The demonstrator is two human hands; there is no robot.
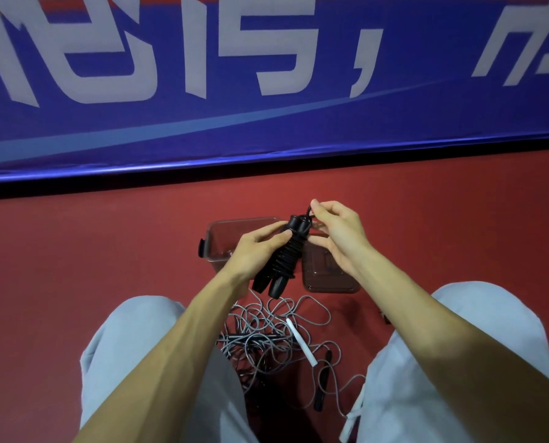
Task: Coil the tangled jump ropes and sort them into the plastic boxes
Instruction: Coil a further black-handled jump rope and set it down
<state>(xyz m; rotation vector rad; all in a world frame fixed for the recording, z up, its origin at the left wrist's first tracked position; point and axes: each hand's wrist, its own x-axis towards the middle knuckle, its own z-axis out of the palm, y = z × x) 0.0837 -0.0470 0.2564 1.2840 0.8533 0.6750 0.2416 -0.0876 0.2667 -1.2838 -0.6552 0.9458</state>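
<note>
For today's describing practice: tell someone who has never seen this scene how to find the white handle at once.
Start at the red floor below the blue banner, then look between the person's knees at the grey rope tangle. The white handle lies slanted on its right part. It alone is white, unlike the black handle beside it.

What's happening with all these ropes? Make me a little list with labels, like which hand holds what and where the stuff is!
left hand: grips the black jump rope, its cord wound round its two handles
right hand: pinches the cord's end at the bundle's top
clear plastic box: open, on the red floor behind the hands
clear flat lid: on the floor, right of the box
tangled grey ropes: heaped between the knees, with a white handle on top
</note>
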